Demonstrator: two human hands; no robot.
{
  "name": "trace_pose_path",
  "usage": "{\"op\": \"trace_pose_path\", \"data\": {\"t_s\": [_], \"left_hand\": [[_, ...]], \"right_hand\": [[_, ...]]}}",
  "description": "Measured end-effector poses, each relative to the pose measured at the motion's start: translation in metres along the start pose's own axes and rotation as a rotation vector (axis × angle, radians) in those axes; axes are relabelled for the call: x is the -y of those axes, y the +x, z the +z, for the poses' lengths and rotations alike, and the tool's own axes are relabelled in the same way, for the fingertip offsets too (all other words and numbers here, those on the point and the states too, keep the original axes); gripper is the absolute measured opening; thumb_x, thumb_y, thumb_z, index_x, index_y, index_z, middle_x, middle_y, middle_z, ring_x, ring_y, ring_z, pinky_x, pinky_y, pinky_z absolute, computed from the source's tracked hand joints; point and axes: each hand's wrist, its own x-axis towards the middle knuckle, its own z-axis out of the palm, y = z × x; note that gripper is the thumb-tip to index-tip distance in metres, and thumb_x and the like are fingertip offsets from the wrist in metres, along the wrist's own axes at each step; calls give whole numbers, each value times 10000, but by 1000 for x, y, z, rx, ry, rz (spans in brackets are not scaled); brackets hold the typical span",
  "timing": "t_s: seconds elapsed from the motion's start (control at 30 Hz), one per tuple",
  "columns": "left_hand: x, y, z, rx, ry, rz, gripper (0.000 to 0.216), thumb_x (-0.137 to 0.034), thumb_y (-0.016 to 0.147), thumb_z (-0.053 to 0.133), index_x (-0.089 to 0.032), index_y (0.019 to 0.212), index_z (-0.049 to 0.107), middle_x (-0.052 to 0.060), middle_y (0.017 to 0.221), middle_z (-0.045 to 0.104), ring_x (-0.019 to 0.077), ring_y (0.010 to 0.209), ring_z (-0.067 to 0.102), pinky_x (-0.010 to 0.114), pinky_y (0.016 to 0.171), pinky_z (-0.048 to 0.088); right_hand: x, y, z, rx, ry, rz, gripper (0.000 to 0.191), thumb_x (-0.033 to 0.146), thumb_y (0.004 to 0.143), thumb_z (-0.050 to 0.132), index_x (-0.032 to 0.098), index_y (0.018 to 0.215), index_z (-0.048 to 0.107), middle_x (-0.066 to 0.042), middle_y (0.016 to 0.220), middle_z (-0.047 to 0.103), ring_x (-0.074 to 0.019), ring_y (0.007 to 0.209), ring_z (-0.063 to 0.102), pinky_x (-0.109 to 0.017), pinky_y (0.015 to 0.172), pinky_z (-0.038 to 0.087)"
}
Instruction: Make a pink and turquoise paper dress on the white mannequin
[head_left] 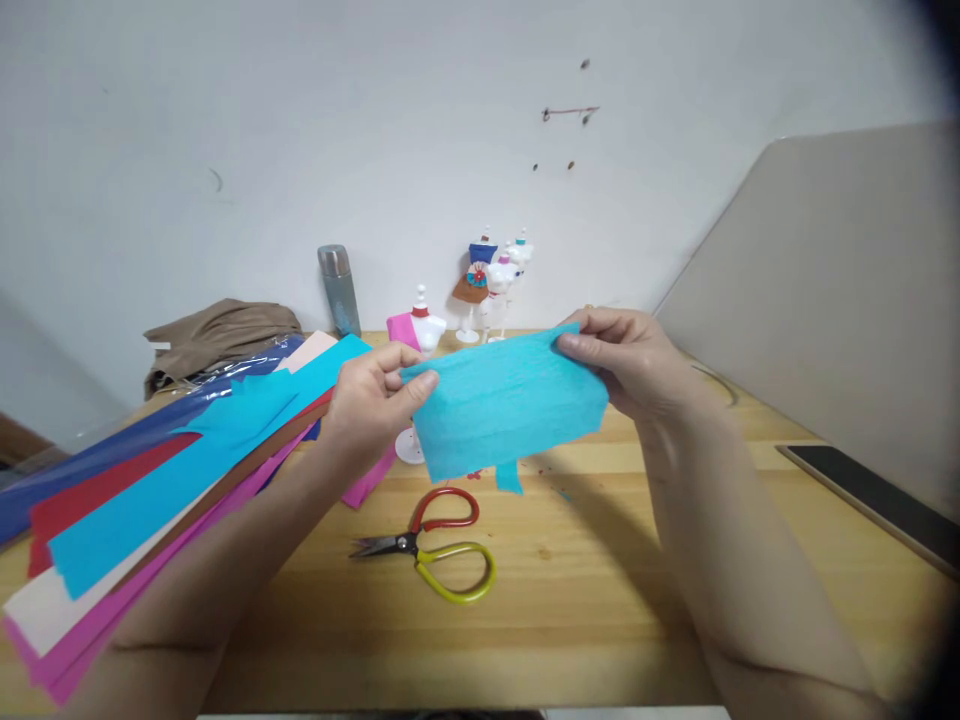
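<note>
A rectangular piece of light blue crepe paper (510,410) is stretched between both hands above the table. My left hand (379,395) pinches its upper left corner between thumb and fingers. At the upper right corner, my right hand (626,360) grips it the same way. Below the paper lie scissors (409,543) with one red and one yellow handle, blades partly apart and pointing left. Behind my left hand stands a small white mannequin (426,330) with pink paper across its chest and a red neck band; the blue paper hides part of it.
Coloured paper strips (172,500) pile up at the left, partly under my left forearm. A thermos (340,290), brown cloth (225,335) and several dressed mini mannequins (480,260) stand or lie at the back. A phone-like dark slab (877,500) lies right. A blue scrap (508,478) rests mid-table.
</note>
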Motion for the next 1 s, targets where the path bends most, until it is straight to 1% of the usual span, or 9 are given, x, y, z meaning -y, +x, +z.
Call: {"op": "trace_pose_path", "data": {"t_s": [0.2, 0.33, 0.43, 0.57, 0.67, 0.73, 0.8, 0.9, 1.0], "left_hand": [[-10, 4, -10, -101, -48, 31, 145, -275, 694, 756, -198, 735, 640, -80, 467, 444, 87, 432, 412, 220, 432, 327], [-8, 6, -14, -77, -167, -8, 193, -295, 694, 797, -193, 786, 661, -46, 545, 583, 122, 500, 560, 246, 492, 455], [-7, 6, -14, -48, -225, -34, 230, -304, 684, 823, -180, 810, 676, -27, 600, 655, 119, 527, 601, 247, 525, 505], [-6, 6, -15, -12, -263, -62, 248, -306, 685, 834, -165, 833, 694, -3, 652, 710, 120, 557, 636, 242, 556, 537], [-6, 6, -16, -13, -288, -50, 286, -294, 664, 857, -154, 871, 718, -10, 627, 695, 125, 558, 644, 238, 562, 538], [-6, 7, -17, -26, -301, -49, 321, -275, 660, 862, -146, 924, 733, -9, 629, 693, 124, 549, 637, 233, 552, 528], [-7, 7, -17, -48, -303, -58, 343, -261, 682, 846, -138, 985, 740, 1, 649, 702, 124, 545, 630, 234, 544, 520], [-9, 7, -20, -86, -313, -70, 362, -264, 718, 822, -132, 1044, 738, 20, 692, 717, 134, 561, 637, 250, 557, 529], [-10, 8, -24, -146, -324, -49, 374, -269, 727, 817, -136, 1064, 725, 26, 714, 721, 140, 566, 640, 259, 561, 534]], "right_hand": [[0, 0, 5, -18, -35, -73, 393, 624, 600, 899, 286, 614, 701, 5, 535, 582, -150, 472, 483, -335, 440, 423], [1, -1, 9, -50, -16, -101, 361, 593, 611, 906, 288, 629, 716, 21, 507, 543, -128, 440, 435, -316, 416, 376], [-1, -1, 10, -68, 13, -100, 358, 574, 598, 923, 280, 644, 724, 25, 508, 540, -122, 437, 436, -301, 403, 342], [-4, -1, 8, -66, 45, -32, 369, 568, 563, 945, 277, 629, 727, 15, 520, 552, -130, 462, 455, -296, 406, 330], [-2, -3, 7, -68, 55, 27, 357, 544, 561, 962, 280, 655, 740, 7, 551, 567, -133, 496, 472, -294, 429, 356], [1, -5, 7, -57, 61, 46, 362, 544, 583, 955, 289, 770, 780, 9, 592, 595, -136, 518, 492, -293, 453, 377], [4, -8, 6, -14, 53, 40, 442, 560, 641, 921, 306, 982, 799, 19, 612, 605, -140, 526, 511, -294, 474, 395], [8, -12, 6, 108, 23, -4, 675, 553, 710, 880, 348, 1320, 678, 25, 685, 663, -153, 555, 558, -302, 511, 446], [10, -16, 6, 234, -2, -31, 842, 487, 704, 904, 403, 1463, 549, 9, 844, 750, -162, 606, 615, -317, 549, 508]]}}
